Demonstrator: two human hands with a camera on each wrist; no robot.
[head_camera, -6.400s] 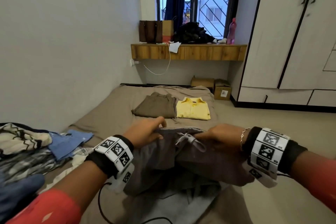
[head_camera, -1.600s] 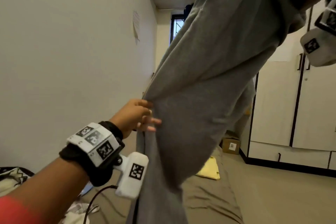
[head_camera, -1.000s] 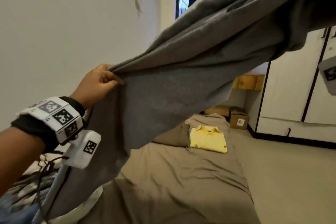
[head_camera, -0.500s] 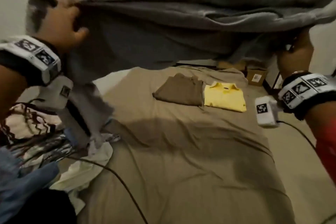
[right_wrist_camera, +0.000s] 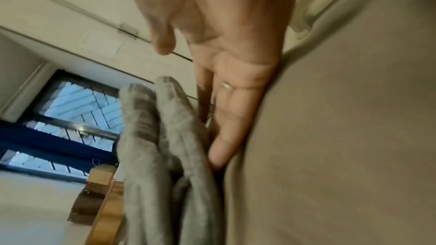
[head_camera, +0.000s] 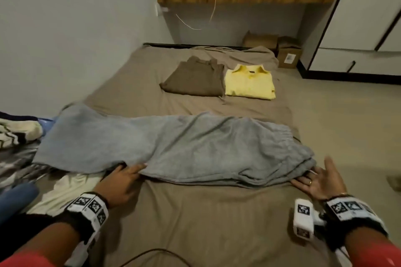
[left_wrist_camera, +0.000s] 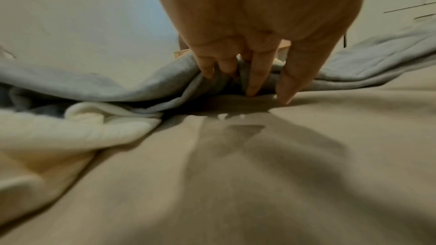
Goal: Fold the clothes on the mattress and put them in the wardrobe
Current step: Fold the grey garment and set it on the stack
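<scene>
Bare brown mattress (head_camera: 195, 223) up front, then grey sweatpants (head_camera: 184, 147) spread across it, left hand (head_camera: 121, 182) with fingers (left_wrist_camera: 257, 74) loosely tucked under the hem, right hand (head_camera: 321, 182) flat open palm-up at the waistband (ring clear on wrist cam), folded brown garment (head_camera: 195, 80) and yellow shirt (head_camera: 249, 82) beyond.

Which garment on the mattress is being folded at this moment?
On the brown-sheeted mattress, look at the near end, between the left hand and right hand. The long grey fleece trousers lie spread flat across it, unlike the folded brown garment and folded yellow collared shirt beyond.
</scene>
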